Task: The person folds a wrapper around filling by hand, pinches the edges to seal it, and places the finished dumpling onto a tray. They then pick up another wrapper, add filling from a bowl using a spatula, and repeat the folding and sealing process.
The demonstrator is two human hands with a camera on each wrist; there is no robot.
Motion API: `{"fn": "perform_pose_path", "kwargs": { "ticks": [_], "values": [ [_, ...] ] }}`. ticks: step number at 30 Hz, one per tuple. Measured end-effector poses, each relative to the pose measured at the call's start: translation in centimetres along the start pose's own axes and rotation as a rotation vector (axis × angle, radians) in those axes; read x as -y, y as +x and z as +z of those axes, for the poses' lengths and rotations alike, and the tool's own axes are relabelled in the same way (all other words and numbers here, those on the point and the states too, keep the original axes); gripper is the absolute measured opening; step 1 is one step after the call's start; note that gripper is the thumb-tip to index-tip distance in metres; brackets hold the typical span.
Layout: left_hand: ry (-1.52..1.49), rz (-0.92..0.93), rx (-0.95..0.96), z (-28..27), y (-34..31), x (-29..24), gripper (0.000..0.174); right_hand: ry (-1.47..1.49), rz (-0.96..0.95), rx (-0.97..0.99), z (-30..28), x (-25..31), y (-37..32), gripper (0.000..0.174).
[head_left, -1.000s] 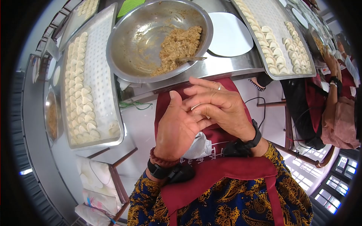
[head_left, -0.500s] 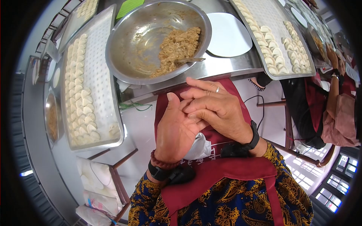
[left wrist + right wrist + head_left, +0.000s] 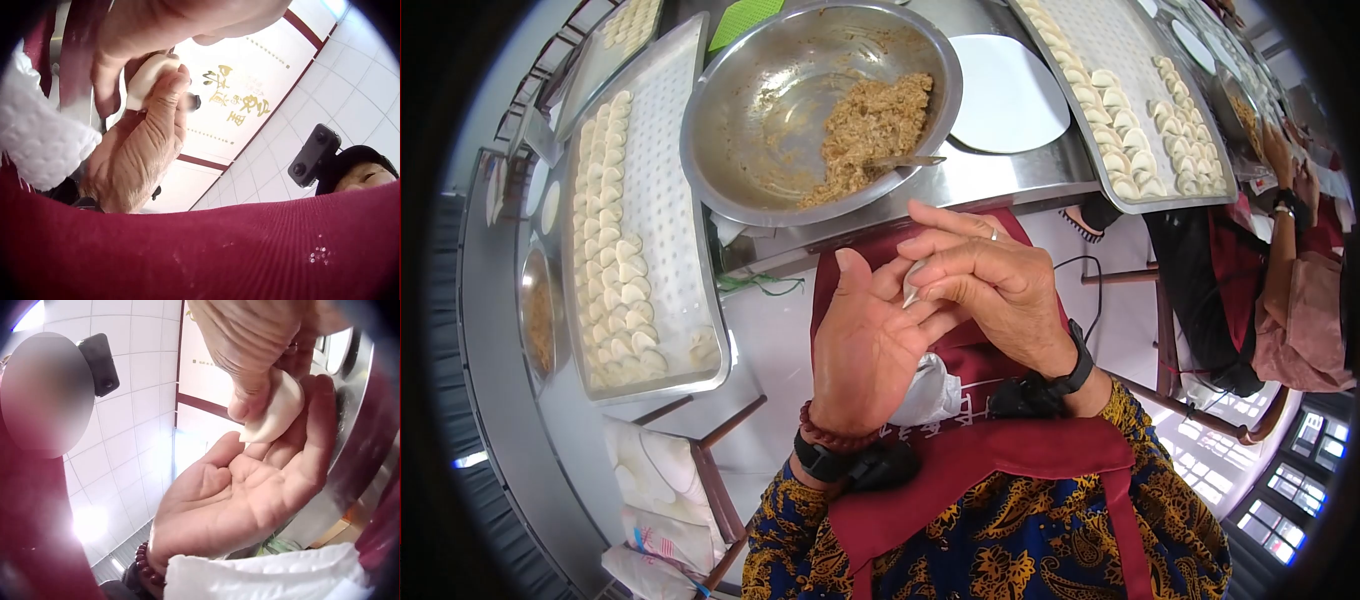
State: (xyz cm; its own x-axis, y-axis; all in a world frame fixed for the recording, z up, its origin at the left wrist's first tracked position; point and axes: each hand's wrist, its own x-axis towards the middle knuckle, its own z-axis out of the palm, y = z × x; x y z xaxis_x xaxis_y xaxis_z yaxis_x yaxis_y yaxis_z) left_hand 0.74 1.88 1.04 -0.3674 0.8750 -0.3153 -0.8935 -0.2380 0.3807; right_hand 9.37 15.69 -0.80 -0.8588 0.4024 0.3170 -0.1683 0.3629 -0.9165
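Note:
A pale folded dumpling (image 3: 282,411) is between my hands, over my lap in front of the table edge. My right hand (image 3: 1010,300) pinches it between thumb and fingers; its rounded edge shows in the left wrist view. Beneath, my left hand (image 3: 860,350) lies palm up, fingers stretched out under the dumpling and thumb apart from it. In the head view only a thin white edge of the dumpling shows past the right fingertips. Beyond my hands stands a steel bowl (image 3: 725,120) with brown minced filling (image 3: 875,125) and a utensil handle (image 3: 908,159).
At the left a metal tray (image 3: 658,190) carries rows of dumplings (image 3: 612,250). Another tray (image 3: 1122,45) with dumplings stands at the right. A white plate (image 3: 1010,95) sits beside the bowl. Another person's hands (image 3: 1280,160) work at far right. A covered chair (image 3: 660,465) stands lower left.
My right hand has shifted slightly right and its fingers have turned, so the dumpling's white edge shows more at the fingertips. The left hand stays nearly in place, palm up.

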Motion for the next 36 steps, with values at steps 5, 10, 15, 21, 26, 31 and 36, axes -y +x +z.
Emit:
{"fn": "perform_pose_path", "kwargs": {
  "ticks": [5,10,15,21,26,31,36],
  "values": [
    [0.219,0.021,0.008,-0.1,-0.1,-0.3,0.079,-0.186,-0.102,0.070,-0.5,-0.4,0.0,0.015],
    [0.167,0.038,0.044,0.2,-0.2,-0.5,0.079,0.152,0.090,-0.006,0.1,0.7,0.0,0.010],
    [0.098,0.053,0.070,0.3,-0.3,-0.3,0.079,0.162,0.041,0.006,0.2,0.0,-0.3,0.008],
    [0.034,0.059,0.115,-0.4,-0.2,-0.1,0.078,0.149,0.007,0.043,-0.2,-0.3,-0.3,0.008],
    [-0.147,0.065,0.191,-1.3,0.1,0.0,0.076,0.176,0.006,-0.006,0.0,0.4,0.3,0.012],
    [-0.182,0.077,0.141,-1.0,0.0,0.3,0.074,0.170,-0.095,0.008,0.0,-0.3,0.0,0.019],
    [-0.148,0.037,0.214,-0.1,0.2,0.1,0.071,0.064,-0.137,0.075,-0.8,-0.8,0.0,0.024]
  ]
}}
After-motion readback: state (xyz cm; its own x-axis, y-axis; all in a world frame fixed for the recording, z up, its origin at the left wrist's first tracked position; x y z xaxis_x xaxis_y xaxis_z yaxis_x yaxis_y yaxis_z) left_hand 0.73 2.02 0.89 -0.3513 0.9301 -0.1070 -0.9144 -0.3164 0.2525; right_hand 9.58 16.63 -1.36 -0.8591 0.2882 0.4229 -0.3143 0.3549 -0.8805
